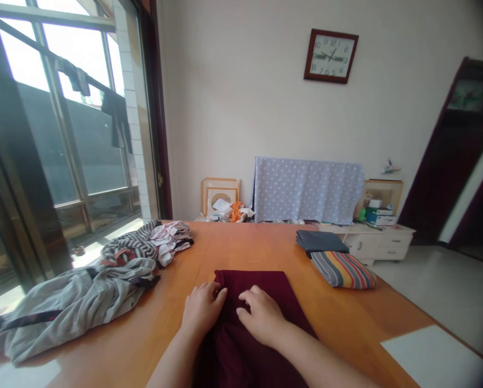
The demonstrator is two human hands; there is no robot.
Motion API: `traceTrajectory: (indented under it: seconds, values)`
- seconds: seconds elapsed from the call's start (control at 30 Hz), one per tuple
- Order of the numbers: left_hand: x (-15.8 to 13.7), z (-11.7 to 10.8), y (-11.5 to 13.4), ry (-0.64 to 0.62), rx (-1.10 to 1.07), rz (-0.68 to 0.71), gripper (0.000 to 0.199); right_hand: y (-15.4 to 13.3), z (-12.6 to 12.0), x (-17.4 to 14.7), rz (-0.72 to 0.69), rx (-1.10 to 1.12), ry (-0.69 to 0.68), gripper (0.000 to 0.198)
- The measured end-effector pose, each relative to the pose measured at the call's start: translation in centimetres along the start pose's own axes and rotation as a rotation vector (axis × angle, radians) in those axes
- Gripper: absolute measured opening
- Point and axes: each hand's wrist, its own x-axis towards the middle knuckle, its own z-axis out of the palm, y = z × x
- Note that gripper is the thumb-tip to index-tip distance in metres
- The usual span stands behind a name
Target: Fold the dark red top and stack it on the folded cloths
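A maroon cloth [266, 345], possibly a garment, lies lengthwise on the wooden table in front of me, with its far edge fairly straight and some creases nearer my body. My left hand [204, 308] rests at its left edge, fingers bent and the thumb apart from them over the fabric. Over the middle of the cloth is my right hand [262, 313], fingers loosely curved, with a gap between thumb and forefinger. Neither hand visibly grips the cloth, though some fingertips are hidden. The cloth's near end runs out of view.
Rumpled clothes, a grey garment [83, 304] and a striped one [132, 240], lie along the wooden table's [241, 242] left side. At right sit a folded dark cloth [322, 242] and a folded striped cloth [342, 269]. A white sheet [435, 355] covers the near right corner.
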Motion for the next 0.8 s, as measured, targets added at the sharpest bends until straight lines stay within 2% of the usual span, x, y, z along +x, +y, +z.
traceTrajectory:
  seconds: [0.1,0.2,0.37,0.57,0.67,0.8]
  values:
    - [0.2,-0.4,0.4,-0.067,0.048,-0.084,0.044,0.3,0.2,-0.3,-0.009,0.036,0.012,0.023]
    - [0.2,-0.9,0.7,-0.129,0.11,-0.177,0.049,0.8,-0.7,-0.6,-0.007,0.117,0.002,0.021]
    - [-0.2,-1.1,0.8,-0.203,0.201,-0.066,0.038,3.4,-3.0,-1.1,0.047,0.096,0.081,0.021]
    - [-0.3,-0.7,0.9,-0.219,0.199,0.005,0.024,9.7,-4.8,-1.1,0.25,-0.007,0.232,0.028]
    - [-0.4,-0.7,1.1,-0.205,0.199,-0.009,0.024,12.5,-4.9,0.0,0.396,0.012,0.227,0.037]
    - [-0.6,-0.8,1.1,-0.18,0.191,-0.046,0.029,13.9,-4.0,1.9,0.416,0.049,0.206,0.044]
